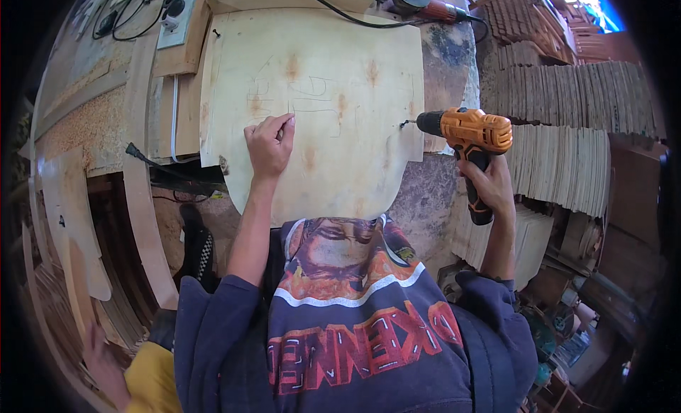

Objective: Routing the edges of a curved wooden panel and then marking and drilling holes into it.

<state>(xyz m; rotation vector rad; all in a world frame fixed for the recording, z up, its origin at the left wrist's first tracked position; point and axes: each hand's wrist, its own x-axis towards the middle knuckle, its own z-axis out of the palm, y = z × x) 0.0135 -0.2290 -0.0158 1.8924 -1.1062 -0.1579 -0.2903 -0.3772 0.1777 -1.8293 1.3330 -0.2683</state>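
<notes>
My right hand [491, 179] is wrapped round the black handle of an orange cordless drill [474, 127]. The drill lies level, its chuck pointing left, and its tip meets a small dark screw [404, 124] by the right edge of a pale wooden board [312, 175]. Over the middle of that board my left hand [271, 145] is closed, thumb against curled fingers; whatever they hold, if anything, is hidden. Pencil lines are drawn on the wood just beyond it. Another dark screw [216, 33] stands at the board's far left corner.
A red angle grinder [436, 12] with a black cord lies at the far right. At far left is a white power socket [174, 23] among cables. Stacked thin wooden sheets [553, 164] fill the right side. Another person's hand [105, 363] and yellow sleeve show at lower left.
</notes>
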